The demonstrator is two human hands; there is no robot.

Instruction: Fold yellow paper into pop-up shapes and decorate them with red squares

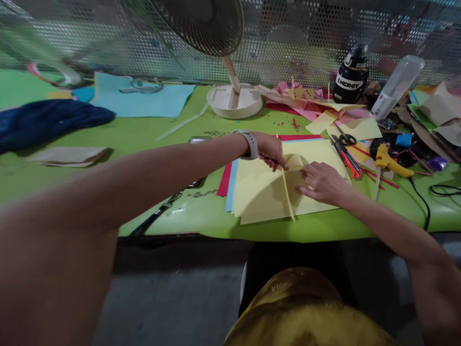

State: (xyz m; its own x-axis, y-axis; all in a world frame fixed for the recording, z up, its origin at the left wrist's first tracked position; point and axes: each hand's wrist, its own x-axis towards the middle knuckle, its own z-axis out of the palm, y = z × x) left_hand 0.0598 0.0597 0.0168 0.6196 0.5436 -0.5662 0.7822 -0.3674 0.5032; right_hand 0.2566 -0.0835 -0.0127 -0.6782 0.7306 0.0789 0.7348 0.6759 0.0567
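Note:
A folded piece of pale yellow paper [288, 192] stands partly upright on its edge over a stack of yellow sheets [259, 192]. My left hand [270, 150], with a light watch band on its wrist, pinches the paper near its upper end. On the other side my right hand [322, 182] has its curled fingers and thumb at the same piece, gripping its right part. The exact contact of the right fingertips is partly hidden. Beneath the yellow sheets, blue and red paper [225, 185] peek out at the left.
Right of the stack lie a box cutter [349, 161], black scissors [345, 136] and a yellow glue gun [392, 161] with its cord. Behind are a fan base [235, 102], a black bottle [351, 79] and paper scraps [306, 101]. Dark blue cloth [54, 120] lies far left.

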